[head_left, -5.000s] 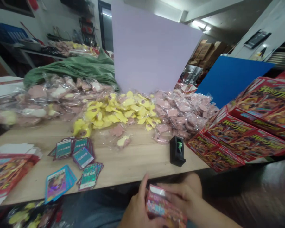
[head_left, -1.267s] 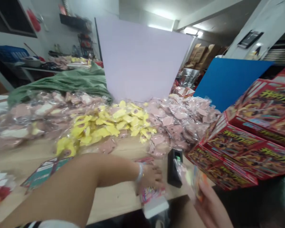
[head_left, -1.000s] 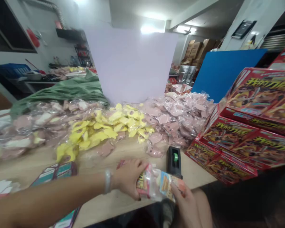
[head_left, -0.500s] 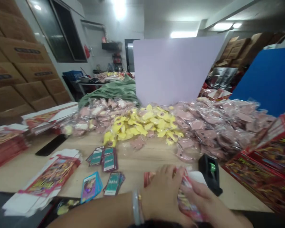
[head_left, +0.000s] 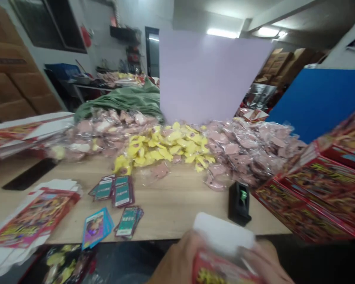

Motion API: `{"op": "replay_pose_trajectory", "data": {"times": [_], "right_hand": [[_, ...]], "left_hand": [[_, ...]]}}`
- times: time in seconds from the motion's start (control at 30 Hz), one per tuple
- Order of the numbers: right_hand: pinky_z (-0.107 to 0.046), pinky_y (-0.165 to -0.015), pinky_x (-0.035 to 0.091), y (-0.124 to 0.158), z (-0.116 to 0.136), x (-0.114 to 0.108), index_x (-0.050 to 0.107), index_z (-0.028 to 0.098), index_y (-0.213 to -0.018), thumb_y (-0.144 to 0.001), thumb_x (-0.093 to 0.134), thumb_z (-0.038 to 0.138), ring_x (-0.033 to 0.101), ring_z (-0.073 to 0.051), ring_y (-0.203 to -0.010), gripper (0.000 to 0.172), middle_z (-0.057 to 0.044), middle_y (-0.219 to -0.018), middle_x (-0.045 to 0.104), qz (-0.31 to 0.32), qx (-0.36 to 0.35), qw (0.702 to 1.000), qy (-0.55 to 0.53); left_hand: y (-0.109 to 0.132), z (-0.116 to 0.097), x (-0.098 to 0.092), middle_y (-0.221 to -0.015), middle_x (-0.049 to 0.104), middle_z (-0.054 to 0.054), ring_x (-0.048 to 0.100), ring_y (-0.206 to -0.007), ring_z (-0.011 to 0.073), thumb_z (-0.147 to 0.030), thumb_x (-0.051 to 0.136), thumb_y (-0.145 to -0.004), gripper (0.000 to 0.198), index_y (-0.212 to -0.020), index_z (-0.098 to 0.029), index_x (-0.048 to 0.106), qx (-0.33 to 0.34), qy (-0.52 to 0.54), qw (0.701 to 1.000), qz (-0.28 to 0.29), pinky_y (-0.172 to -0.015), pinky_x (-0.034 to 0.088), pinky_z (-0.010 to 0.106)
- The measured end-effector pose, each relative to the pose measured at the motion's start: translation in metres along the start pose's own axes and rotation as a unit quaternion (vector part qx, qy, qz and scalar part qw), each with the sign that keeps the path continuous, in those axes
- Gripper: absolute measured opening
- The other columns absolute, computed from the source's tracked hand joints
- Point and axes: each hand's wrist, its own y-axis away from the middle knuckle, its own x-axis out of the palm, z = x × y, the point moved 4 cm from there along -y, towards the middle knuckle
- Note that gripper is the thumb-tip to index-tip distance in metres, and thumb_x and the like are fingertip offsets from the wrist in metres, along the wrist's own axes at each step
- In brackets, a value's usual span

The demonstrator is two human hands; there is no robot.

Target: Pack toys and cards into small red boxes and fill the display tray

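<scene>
Left hand (head_left: 176, 256), right hand (head_left: 269, 260) grip red box (head_left: 221, 270), blurred.

Near the far left, cardboard cartons (head_left: 6, 90) stack against a white wall (head_left: 99, 43) beneath a dark-framed window (head_left: 47, 25). A blue crate (head_left: 62, 71) sits on a side table (head_left: 88, 87), with a dark doorway (head_left: 150, 51) beyond. 2 ceiling lights (head_left: 221, 33) shine overhead, and more cartons (head_left: 273, 65) pile up far right behind a blue board (head_left: 316, 102).

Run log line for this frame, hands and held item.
left hand: holds red printed box | right hand: holds same box | nearest: black tape dispenser
</scene>
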Motion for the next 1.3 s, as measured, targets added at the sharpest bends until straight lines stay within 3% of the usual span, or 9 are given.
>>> {"op": "replay_pose_trajectory", "data": {"times": [0.13,0.23,0.47,0.67,0.83,0.93,1.0,1.13,1.3], "right_hand": [[-0.041,-0.079,0.047,0.006,-0.008,0.025,0.071,0.018,-0.093,-0.063,0.069,0.046,0.064,-0.027,-0.085,0.041,-0.008,-0.088,0.071,0.161,0.092,0.983,-0.017],[-0.036,-0.08,0.046,0.012,0.009,0.027,0.071,0.019,-0.091,-0.069,0.063,0.049,0.062,-0.025,-0.087,0.038,-0.008,-0.093,0.07,0.23,0.044,0.97,0.069],[-0.031,-0.073,0.045,0.013,0.027,0.048,0.065,0.021,-0.106,-0.083,0.052,0.034,0.058,-0.021,-0.081,0.029,-0.007,-0.09,0.065,0.276,-0.104,0.896,0.332],[-0.027,-0.066,0.047,0.004,0.024,0.054,0.067,0.024,-0.106,-0.087,0.046,0.032,0.059,-0.018,-0.072,0.029,-0.004,-0.08,0.067,0.291,-0.105,0.889,0.336],[-0.037,-0.093,0.041,0.027,0.026,0.076,0.06,0.03,-0.114,-0.08,0.056,0.027,0.055,-0.024,-0.107,0.035,-0.005,-0.116,0.062,0.349,-0.117,0.877,0.307],[-0.04,-0.096,0.039,0.034,0.014,0.064,0.064,0.03,-0.109,-0.068,0.068,0.029,0.051,-0.027,-0.114,0.042,-0.005,-0.122,0.057,0.255,-0.137,0.916,0.279],[-0.041,-0.097,0.038,0.022,0.013,0.033,0.064,0.029,-0.108,-0.067,0.068,0.032,0.047,-0.028,-0.116,0.042,-0.007,-0.125,0.054,0.11,-0.173,0.943,0.261],[-0.042,-0.084,0.046,-0.031,0.025,-0.057,0.055,0.023,-0.112,-0.068,0.065,0.037,0.052,-0.028,-0.109,0.048,-0.012,-0.131,0.044,-0.258,-0.076,0.945,0.184],[-0.033,-0.054,0.051,-0.101,0.021,-0.085,0.059,0.012,-0.081,-0.073,0.064,0.03,0.062,-0.017,-0.061,0.02,-0.005,-0.078,0.063,-0.238,0.099,0.962,0.094]], "left_hand": [[-0.001,0.033,0.02,-0.107,0.056,0.007,0.056,-0.091,0.0216,-0.01,0.064,-0.055,0.085,-0.129,-0.019,0.023,-0.083,0.046,0.995,-0.037,-0.084,0.044,0.034],[0.004,0.045,0.029,-0.101,0.058,0.004,0.058,-0.082,0.0167,-0.009,0.063,-0.057,0.102,-0.136,-0.018,0.001,-0.112,0.109,0.987,-0.047,-0.081,0.046,0.03],[0.008,0.031,0.022,-0.11,0.06,0.004,0.057,-0.089,0.0172,-0.015,0.075,-0.056,0.093,-0.135,-0.022,0.025,-0.055,0.112,0.992,-0.003,-0.08,0.045,0.026],[0.014,0.042,0.023,-0.105,0.062,0.002,0.058,-0.084,0.0164,-0.014,0.077,-0.055,0.098,-0.135,-0.023,0.023,-0.061,0.147,0.987,0.011,-0.074,0.046,0.025],[0.021,0.041,0.015,-0.114,0.057,0.007,0.057,-0.093,0.0184,-0.015,0.077,-0.052,0.105,-0.138,-0.019,0.017,-0.065,0.152,0.986,-0.017,-0.082,0.046,0.028],[0.015,0.011,-0.006,-0.116,0.056,0.005,0.059,-0.089,0.0156,-0.018,0.067,-0.066,0.076,-0.134,-0.021,0.032,-0.024,0.183,0.98,0.073,-0.075,0.048,0.023],[0.004,-0.016,-0.026,-0.1,0.064,0.001,0.06,-0.081,0.0141,-0.022,0.056,-0.079,0.044,-0.122,-0.024,0.05,0.031,0.102,0.985,0.135,-0.072,0.048,0.023],[-0.047,-0.05,-0.058,-0.11,0.062,0.006,0.058,-0.097,0.0196,-0.032,0.049,-0.086,0.038,-0.124,-0.024,0.049,0.145,-0.157,0.977,0.015,-0.086,0.043,0.03],[-0.114,-0.033,-0.031,-0.107,0.063,0.011,0.059,-0.096,0.0242,-0.024,0.053,-0.082,0.043,-0.124,-0.016,0.045,0.16,-0.279,0.946,0.033,-0.081,0.045,0.033]]}}
